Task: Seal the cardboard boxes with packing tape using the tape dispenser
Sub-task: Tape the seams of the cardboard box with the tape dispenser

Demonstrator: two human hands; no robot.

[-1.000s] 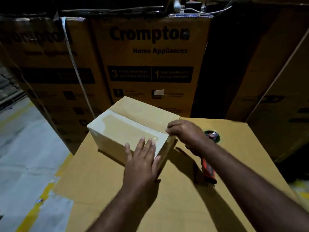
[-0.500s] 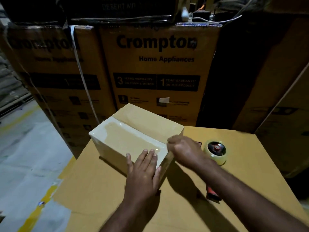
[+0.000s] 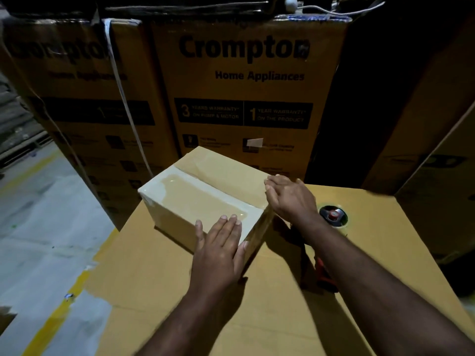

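Where tall printed cartons (image 3: 246,80) wall off the back, a broad plain carton (image 3: 159,291) lies in front, and the small cardboard box (image 3: 205,201) sits on its far left part, turned cornerwise. Glossy clear tape (image 3: 177,185) covers much of the box's top and folds over its left end. The left hand (image 3: 218,247) lies flat on the near right corner of the top, fingers (image 3: 232,222) straight and close together, thumb against the right-hand edge, gripping nothing. The right hand (image 3: 290,199) is spread nearly flat over the far right edge, fingertips touching the top. The tape dispenser (image 3: 333,217) lies on the broad carton just right of the box, partly hidden by the right forearm.
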